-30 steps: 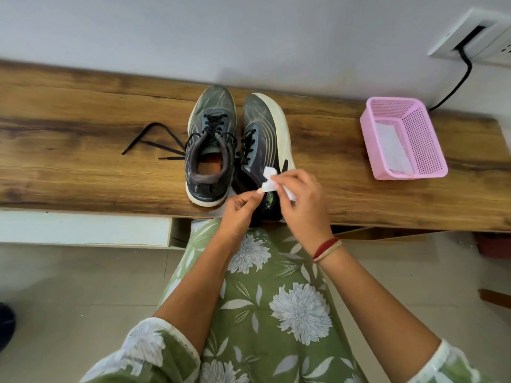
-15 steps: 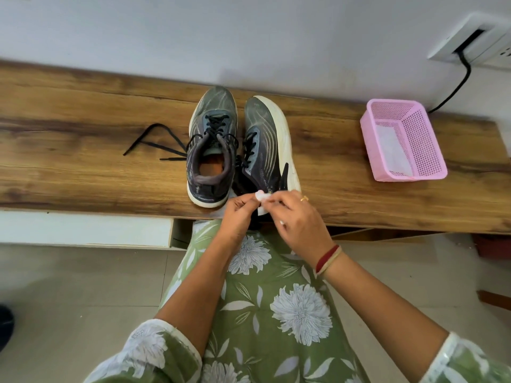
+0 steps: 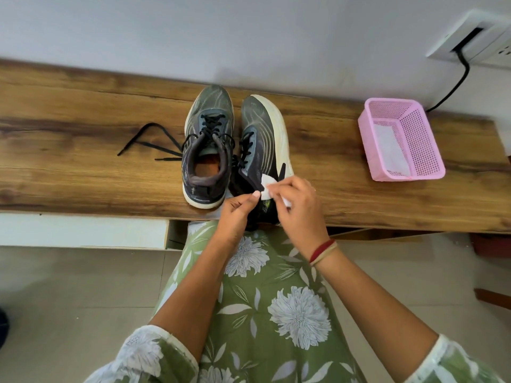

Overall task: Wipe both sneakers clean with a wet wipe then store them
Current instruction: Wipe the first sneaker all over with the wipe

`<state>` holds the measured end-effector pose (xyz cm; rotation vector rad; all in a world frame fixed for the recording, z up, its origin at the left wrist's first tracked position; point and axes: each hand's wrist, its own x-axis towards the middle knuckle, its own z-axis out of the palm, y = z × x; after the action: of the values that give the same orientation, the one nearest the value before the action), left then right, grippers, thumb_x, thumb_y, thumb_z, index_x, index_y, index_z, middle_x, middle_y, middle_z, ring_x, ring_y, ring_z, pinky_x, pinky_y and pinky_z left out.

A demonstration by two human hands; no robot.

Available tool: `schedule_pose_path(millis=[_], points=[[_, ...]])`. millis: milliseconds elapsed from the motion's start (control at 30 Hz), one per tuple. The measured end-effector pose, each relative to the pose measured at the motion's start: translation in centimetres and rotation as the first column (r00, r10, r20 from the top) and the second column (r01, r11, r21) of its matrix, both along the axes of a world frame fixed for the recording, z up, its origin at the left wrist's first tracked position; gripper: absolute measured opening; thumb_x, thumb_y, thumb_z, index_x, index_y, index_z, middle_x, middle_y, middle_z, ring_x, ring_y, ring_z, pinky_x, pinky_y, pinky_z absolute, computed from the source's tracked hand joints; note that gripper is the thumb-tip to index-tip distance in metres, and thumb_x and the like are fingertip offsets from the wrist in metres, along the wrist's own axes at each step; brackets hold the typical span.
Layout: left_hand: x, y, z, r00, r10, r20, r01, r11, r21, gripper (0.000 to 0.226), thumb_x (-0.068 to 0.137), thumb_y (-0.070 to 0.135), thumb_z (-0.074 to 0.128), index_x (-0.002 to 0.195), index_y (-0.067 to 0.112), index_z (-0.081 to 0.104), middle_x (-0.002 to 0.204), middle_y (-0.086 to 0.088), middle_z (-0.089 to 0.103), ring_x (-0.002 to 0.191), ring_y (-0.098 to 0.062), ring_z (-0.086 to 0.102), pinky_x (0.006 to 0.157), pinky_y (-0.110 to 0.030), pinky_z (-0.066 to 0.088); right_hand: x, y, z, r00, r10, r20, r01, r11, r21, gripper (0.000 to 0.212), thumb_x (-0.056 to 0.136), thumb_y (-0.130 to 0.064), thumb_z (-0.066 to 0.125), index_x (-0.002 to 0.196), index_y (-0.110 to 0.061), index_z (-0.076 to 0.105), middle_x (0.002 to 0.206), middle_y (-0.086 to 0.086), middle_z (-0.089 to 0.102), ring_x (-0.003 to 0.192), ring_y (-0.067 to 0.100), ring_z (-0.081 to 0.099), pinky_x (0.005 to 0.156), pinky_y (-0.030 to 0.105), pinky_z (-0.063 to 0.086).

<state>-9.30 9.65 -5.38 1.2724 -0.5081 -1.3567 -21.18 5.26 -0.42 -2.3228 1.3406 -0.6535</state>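
Note:
Two dark grey sneakers stand side by side on the wooden bench (image 3: 83, 167). The left sneaker (image 3: 207, 145) is upright with loose black laces trailing left. Beside it the right sneaker (image 3: 262, 139) leans on its side, its white sole facing right. A small white wet wipe (image 3: 267, 187) is held over that shoe's heel. My right hand (image 3: 297, 208) grips the wipe, and my left hand (image 3: 239, 214) pinches its left edge. The heel of the right sneaker is hidden behind both hands.
A pink perforated basket (image 3: 425, 145) with a white sheet inside sits on the bench at the right. A black cable (image 3: 456, 81) runs up the wall to a socket. Below the bench are white drawers (image 3: 83, 230) and tiled floor.
Both hands dipped toward the bench edge with the wipe bunched small, then rose again over the right sneaker's heel, where more of the wipe shows now.

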Motion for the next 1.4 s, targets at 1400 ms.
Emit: schedule_pose_path(millis=[1400], points=[[0.4, -0.2, 0.4, 0.997, -0.028, 0.078, 0.032, 0.999, -0.043, 0.049, 0.083, 0.033, 0.060, 0.075, -0.016, 0.059, 0.074, -0.019, 0.053, 0.072, -0.027, 0.046, 0.068, -0.037, 0.037, 0.7, 0.0, 0.4, 0.999, -0.002, -0.038, 0.002, 1.000, 0.007, 0.019, 0.083, 0.000, 0.061, 0.094, -0.011, 0.072, 0.083, 0.002, 0.058, 0.082, 0.018, 0.052, 0.072, 0.026, 0.042]])
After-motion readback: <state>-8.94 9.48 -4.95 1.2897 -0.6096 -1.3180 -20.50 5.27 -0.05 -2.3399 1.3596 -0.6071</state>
